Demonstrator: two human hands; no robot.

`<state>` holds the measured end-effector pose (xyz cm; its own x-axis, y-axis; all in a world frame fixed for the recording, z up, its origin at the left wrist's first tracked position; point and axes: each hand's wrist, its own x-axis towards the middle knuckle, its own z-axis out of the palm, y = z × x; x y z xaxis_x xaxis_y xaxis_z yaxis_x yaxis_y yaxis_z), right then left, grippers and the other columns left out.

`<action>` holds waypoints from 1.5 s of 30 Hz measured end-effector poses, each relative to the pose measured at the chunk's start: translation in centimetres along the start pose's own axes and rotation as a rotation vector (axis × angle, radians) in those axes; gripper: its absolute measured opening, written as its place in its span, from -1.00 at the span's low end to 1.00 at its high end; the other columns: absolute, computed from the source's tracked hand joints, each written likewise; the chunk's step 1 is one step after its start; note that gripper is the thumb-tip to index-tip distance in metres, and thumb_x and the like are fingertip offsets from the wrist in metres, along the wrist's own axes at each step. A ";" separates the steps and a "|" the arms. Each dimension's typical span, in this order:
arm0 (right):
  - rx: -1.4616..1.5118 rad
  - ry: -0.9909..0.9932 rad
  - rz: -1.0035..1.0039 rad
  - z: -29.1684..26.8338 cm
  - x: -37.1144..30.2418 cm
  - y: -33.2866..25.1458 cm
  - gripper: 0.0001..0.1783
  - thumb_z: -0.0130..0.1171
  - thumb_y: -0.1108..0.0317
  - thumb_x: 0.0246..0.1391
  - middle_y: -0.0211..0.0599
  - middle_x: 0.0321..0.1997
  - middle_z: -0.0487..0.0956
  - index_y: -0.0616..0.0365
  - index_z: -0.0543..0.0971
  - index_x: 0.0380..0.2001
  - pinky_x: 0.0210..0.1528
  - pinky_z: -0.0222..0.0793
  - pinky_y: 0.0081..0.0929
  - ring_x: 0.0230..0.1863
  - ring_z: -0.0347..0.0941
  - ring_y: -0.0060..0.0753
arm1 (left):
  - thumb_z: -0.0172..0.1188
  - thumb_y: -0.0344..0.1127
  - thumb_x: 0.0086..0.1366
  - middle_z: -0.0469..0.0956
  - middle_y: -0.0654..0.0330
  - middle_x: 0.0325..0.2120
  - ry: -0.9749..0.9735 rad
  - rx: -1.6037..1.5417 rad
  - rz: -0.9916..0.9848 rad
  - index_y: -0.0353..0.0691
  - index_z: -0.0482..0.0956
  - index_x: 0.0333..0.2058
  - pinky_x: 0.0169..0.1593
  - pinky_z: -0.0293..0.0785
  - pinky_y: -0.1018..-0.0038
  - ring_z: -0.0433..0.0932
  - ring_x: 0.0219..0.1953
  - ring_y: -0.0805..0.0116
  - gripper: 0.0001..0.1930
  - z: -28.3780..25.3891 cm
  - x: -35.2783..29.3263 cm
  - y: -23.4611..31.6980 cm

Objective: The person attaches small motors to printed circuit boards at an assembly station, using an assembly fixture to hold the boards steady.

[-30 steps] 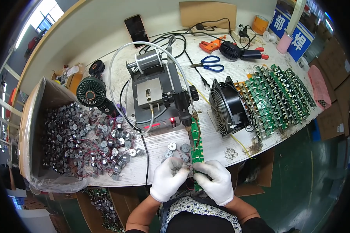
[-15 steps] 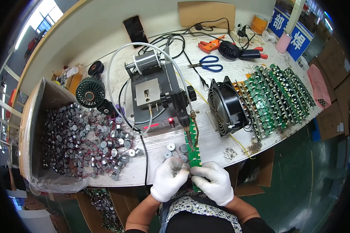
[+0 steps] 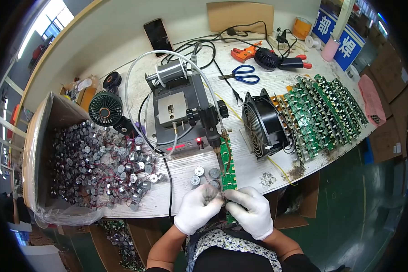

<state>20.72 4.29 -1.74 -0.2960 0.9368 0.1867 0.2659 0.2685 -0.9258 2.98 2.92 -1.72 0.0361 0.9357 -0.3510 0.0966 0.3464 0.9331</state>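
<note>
A narrow green circuit board strip lies lengthwise at the table's front edge, beneath a soldering iron clamped on a stand. My white-gloved left hand is closed in a pinch at the strip's left side, its fingertips near those of the other hand. Also gloved, my right hand lies over the strip's near part with thumb and forefinger pinched together. Whatever the fingertips hold is too small to make out. Several small round motors sit just beyond my left hand.
Left, many motors with red wires spill from a plastic-lined box. The soldering machine with its solder spool stands centrally. A black fan and rows of circuit boards stand right; blue-handled scissors lie behind.
The circuit board strip has shifted slightly to the right under the soldering iron. Both hands stay close together, with only small finger movements.
</note>
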 end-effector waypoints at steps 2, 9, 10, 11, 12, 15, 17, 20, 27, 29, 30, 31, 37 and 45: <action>-0.005 -0.003 -0.011 0.0 0.0 0.2 -0.68 0.30 0.50 -0.08 -0.17 -0.35 0.54 0.21 0.63 -0.16 -0.30 0.44 -0.46 -0.37 0.53 -0.27 | 0.21 -0.39 0.18 0.53 0.29 -0.50 -0.011 -0.003 -0.015 -0.39 0.47 -0.36 -0.36 0.39 0.62 0.41 -0.46 0.63 -0.83 0.1 0.0 0.3; -0.061 -0.004 -0.004 -0.1 0.0 0.0 -0.65 0.29 0.47 -0.09 -0.14 -0.36 0.52 0.24 0.60 -0.14 -0.29 0.43 -0.42 -0.36 0.51 -0.22 | 0.20 -0.41 0.17 0.51 0.29 -0.49 0.016 0.048 0.013 -0.38 0.46 -0.35 -0.35 0.38 0.61 0.40 -0.45 0.62 -0.85 0.1 -0.1 0.5; -0.061 -0.004 -0.004 -0.1 0.0 0.0 -0.65 0.29 0.47 -0.09 -0.14 -0.36 0.52 0.24 0.60 -0.14 -0.29 0.43 -0.42 -0.36 0.51 -0.22 | 0.20 -0.42 0.17 0.50 0.29 -0.49 0.023 0.010 0.014 -0.37 0.45 -0.36 -0.36 0.37 0.61 0.39 -0.45 0.62 -0.85 0.1 -0.1 0.4; -0.056 -0.008 -0.019 -0.1 0.0 0.1 -0.65 0.29 0.47 -0.09 -0.14 -0.35 0.52 0.25 0.60 -0.14 -0.29 0.44 -0.42 -0.36 0.51 -0.22 | 0.19 -0.42 0.17 0.49 0.30 -0.50 0.028 -0.028 0.015 -0.36 0.45 -0.36 -0.36 0.36 0.61 0.38 -0.45 0.62 -0.86 0.2 -0.1 0.4; -0.051 -0.012 -0.035 -0.1 0.0 0.1 -0.65 0.29 0.47 -0.10 -0.15 -0.35 0.52 0.25 0.60 -0.15 -0.29 0.44 -0.41 -0.36 0.51 -0.22 | 0.19 -0.42 0.17 0.49 0.30 -0.50 0.028 -0.029 0.015 -0.36 0.45 -0.36 -0.36 0.36 0.61 0.38 -0.45 0.62 -0.86 0.2 -0.1 0.4; -0.067 -0.008 -0.069 0.0 0.0 0.3 -0.65 0.30 0.47 -0.11 -0.15 -0.35 0.52 0.24 0.61 -0.16 -0.29 0.44 -0.42 -0.36 0.51 -0.22 | 0.11 -0.45 0.21 0.48 0.29 -0.47 0.021 0.001 0.033 -0.35 0.44 -0.36 -0.33 0.34 0.61 0.36 -0.43 0.62 -0.91 0.2 -0.2 0.5; -0.070 -0.016 -0.070 0.0 0.0 0.2 -0.66 0.30 0.47 -0.10 -0.15 -0.35 0.53 0.23 0.61 -0.16 -0.28 0.44 -0.42 -0.36 0.52 -0.23 | 0.11 -0.45 0.21 0.49 0.26 -0.46 0.043 -0.012 0.024 -0.35 0.44 -0.36 -0.33 0.35 0.60 0.38 -0.43 0.60 -0.91 0.3 -0.2 0.3; -0.049 -0.022 -0.047 0.1 -0.2 0.2 -0.67 0.31 0.47 -0.10 -0.17 -0.34 0.53 0.22 0.63 -0.18 -0.29 0.44 -0.44 -0.36 0.52 -0.24 | 0.21 -0.42 0.16 0.49 0.29 -0.52 0.149 -0.021 0.090 -0.33 0.45 -0.40 -0.35 0.37 0.60 0.38 -0.47 0.60 -0.87 0.8 -0.2 -0.2; 0.016 -0.039 -0.007 0.3 -0.5 0.0 -0.68 0.33 0.47 -0.10 -0.20 -0.35 0.53 0.20 0.64 -0.19 -0.31 0.44 -0.46 -0.39 0.52 -0.27 | 0.18 -0.46 0.16 0.48 0.15 -0.35 0.181 0.173 0.511 -0.32 0.44 -0.43 -0.21 0.40 0.52 0.45 -0.31 0.48 -0.90 0.4 0.7 -1.1; 0.010 -0.045 -0.011 0.2 -0.5 0.0 -0.68 0.33 0.47 -0.10 -0.19 -0.35 0.54 0.20 0.63 -0.18 -0.31 0.44 -0.46 -0.39 0.53 -0.27 | 0.17 -0.47 0.15 0.47 0.10 -0.28 0.166 0.182 0.446 -0.32 0.43 -0.40 -0.16 0.39 0.49 0.44 -0.26 0.42 -0.91 0.3 0.7 -1.0; 0.005 -0.050 -0.015 0.2 -0.5 0.0 -0.67 0.33 0.48 -0.11 -0.19 -0.34 0.54 0.19 0.63 -0.18 -0.31 0.44 -0.46 -0.39 0.53 -0.26 | 0.17 -0.47 0.15 0.47 0.10 -0.28 0.167 0.182 0.447 -0.32 0.43 -0.40 -0.16 0.39 0.49 0.44 -0.26 0.42 -0.91 0.3 0.7 -1.0; 0.006 -0.051 -0.016 0.3 -0.5 0.0 -0.67 0.33 0.48 -0.11 -0.19 -0.34 0.54 0.19 0.63 -0.18 -0.31 0.44 -0.46 -0.39 0.53 -0.26 | 0.16 -0.46 0.16 0.47 0.13 -0.29 0.154 0.059 0.310 -0.32 0.43 -0.38 -0.17 0.39 0.50 0.44 -0.27 0.43 -0.90 0.4 0.6 -1.1; 0.015 -0.006 -0.032 0.2 -0.9 0.0 -0.68 0.33 0.48 -0.11 -0.17 -0.33 0.55 0.19 0.62 -0.19 -0.30 0.45 -0.46 -0.38 0.54 -0.25 | 0.10 -0.44 0.21 0.46 0.23 -0.37 0.092 -0.161 0.002 -0.35 0.41 -0.33 -0.24 0.40 0.55 0.43 -0.35 0.49 -0.89 0.3 0.7 -0.3; 0.073 0.060 -0.037 0.5 -1.0 0.1 -0.73 0.34 0.52 -0.12 -0.21 -0.34 0.56 0.18 0.61 -0.26 -0.36 0.45 -0.50 -0.41 0.54 -0.33 | 0.07 -0.41 0.25 0.44 0.25 -0.57 0.033 -0.300 -0.060 -0.36 0.39 -0.31 -0.46 0.32 0.59 0.37 -0.57 0.55 -0.87 0.8 0.8 1.1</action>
<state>20.60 3.27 -2.21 -0.2486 0.9387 0.2387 0.1878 0.2885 -0.9389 3.88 4.03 -1.03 0.0065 0.9130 -0.4079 -0.2004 0.4008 0.8940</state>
